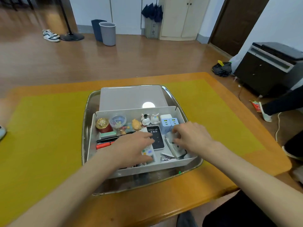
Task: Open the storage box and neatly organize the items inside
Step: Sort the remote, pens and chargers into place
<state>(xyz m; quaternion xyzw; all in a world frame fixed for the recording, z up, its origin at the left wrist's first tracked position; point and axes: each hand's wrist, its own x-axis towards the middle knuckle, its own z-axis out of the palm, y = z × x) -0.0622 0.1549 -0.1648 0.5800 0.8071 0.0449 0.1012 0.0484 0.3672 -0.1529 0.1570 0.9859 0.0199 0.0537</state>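
The white storage box [144, 171] stands open on a metal tray [85, 112], its lid [131, 97] lying flat behind it. Inside are a red-and-gold jar [103, 124], a clear tub of pins [117, 121], small figurines [148, 119], blue chargers [168, 122], a black-and-white device [157, 140], pens [106, 140], a stapler [166, 157] and a white remote [148, 153]. My left hand [132, 148] lies flat over the remote, fingers spread. My right hand [191, 136] curls its fingertips on a white adapter [170, 136] at the box's right side.
The tray sits on a yellow mat [41, 136] over an orange table [229, 177]. Beyond are two bins [107, 32], shoes [50, 36], a dark cabinet [270, 69] and a person's legs [282, 102] at the right.
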